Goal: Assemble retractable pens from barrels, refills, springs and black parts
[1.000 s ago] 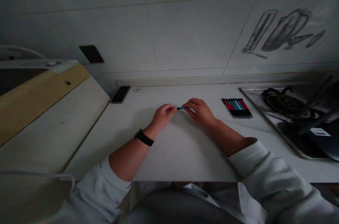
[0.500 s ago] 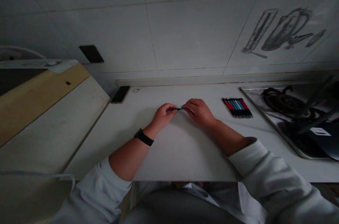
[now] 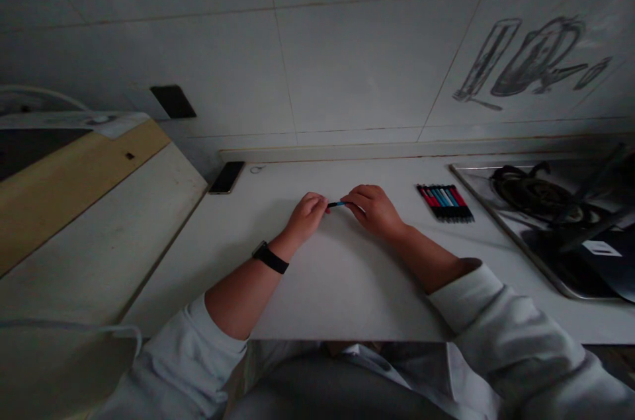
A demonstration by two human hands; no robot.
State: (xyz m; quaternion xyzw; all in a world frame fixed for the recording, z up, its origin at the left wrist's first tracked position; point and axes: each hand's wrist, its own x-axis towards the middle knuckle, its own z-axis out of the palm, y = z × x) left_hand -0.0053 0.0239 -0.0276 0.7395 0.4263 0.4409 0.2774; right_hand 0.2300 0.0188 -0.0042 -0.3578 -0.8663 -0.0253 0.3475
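One pen (image 3: 338, 204), blue and black, spanning the gap between the fingertips of left hand (image 3: 306, 215) and right hand (image 3: 373, 207); pinched at both ends. Probably light, stiff and not fragile, perhaps slippery on the blue barrel. Best gripped on the black section beside the left fingertips. Right of the right fingers, well apart: one row of pens (image 3: 445, 202), about nine, exact count unclear. Farther right: one hob (image 3: 506, 230). Beyond and left of the left fingers: one phone (image 3: 227, 177), one ring (image 3: 253, 170). Behind the left fingers, on the wrist: one watch (image 3: 274, 261).
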